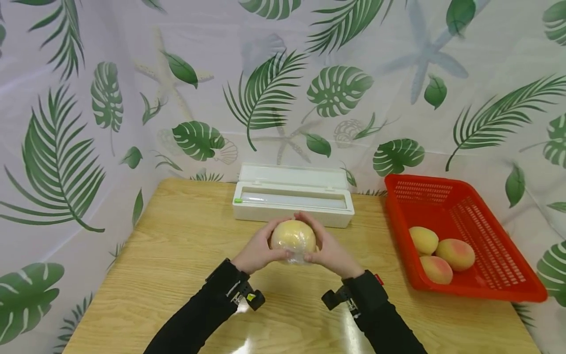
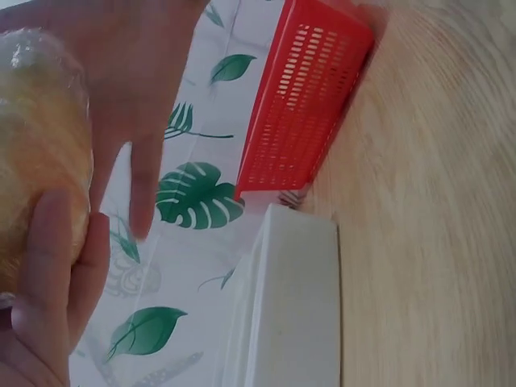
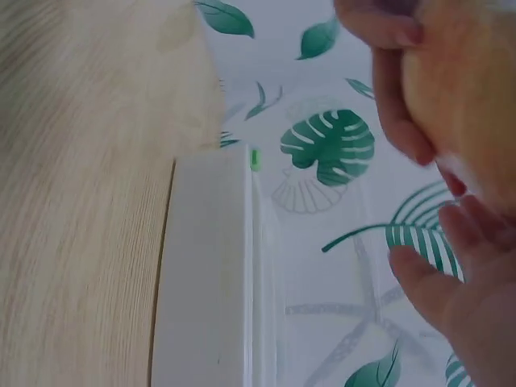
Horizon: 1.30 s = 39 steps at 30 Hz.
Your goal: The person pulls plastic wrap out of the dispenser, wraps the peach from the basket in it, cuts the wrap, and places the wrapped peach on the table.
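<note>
A yellow peach (image 1: 294, 237) in clear plastic wrap is held up over the table between both hands. The left hand (image 1: 262, 247) grips its left side, thumb in front and fingers curving over the far side. On the other side the right hand (image 1: 330, 250) holds it in much the same way, its thumb near the gathered film at the lower front. Glossy film shows over the peach (image 2: 40, 153) in the left wrist view. Beyond the hands sits a white cling film dispenser (image 1: 292, 214), its lid raised and a roll visible inside.
A red plastic basket (image 1: 491, 221) at the table's right holds three more peaches (image 1: 455, 254). The wooden table (image 1: 177, 236) meets a leaf-printed cloth (image 1: 274, 98) at its back and left. A small green piece (image 1: 238, 200) marks the dispenser's left end.
</note>
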Tool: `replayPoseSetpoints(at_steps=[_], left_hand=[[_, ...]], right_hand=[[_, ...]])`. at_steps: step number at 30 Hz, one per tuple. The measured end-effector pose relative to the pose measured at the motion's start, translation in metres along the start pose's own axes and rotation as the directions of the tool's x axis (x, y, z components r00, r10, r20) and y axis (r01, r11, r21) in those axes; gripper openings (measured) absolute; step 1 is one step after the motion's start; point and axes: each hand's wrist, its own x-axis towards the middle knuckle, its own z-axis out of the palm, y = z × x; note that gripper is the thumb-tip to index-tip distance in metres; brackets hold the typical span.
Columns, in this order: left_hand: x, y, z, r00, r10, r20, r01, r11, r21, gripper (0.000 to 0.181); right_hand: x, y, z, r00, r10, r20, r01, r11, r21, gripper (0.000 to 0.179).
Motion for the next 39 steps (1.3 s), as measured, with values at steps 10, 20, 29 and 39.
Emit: replayPoseSetpoints(at_steps=[10,20,29,39], left_hand=[[-0.002,-0.009,0.004,1.000,0.007,-0.007,-0.007,1.000,-0.010,0.058],[-0.001,-0.011,0.009,0.996,0.041,-0.075,-0.034,0.995,0.093,0.056],[0.001,-0.016,0.013,0.986,-0.082,-0.146,0.094,0.993,0.074,0.051],[0.004,-0.024,0.017,0.982,-0.097,-0.162,0.098,0.995,-0.006,0.044]], right_hand=[[0.003,-0.014,0.018,0.994,-0.108,-0.005,0.101,0.945,-0.312,0.057],[-0.004,0.011,0.014,0.952,-0.307,0.010,0.237,0.714,-0.659,0.061],[-0.008,0.020,0.020,0.893,-0.435,0.120,0.306,0.389,-0.869,0.057],[-0.005,0.024,0.024,0.861,-0.462,0.211,0.322,0.176,-0.930,0.066]])
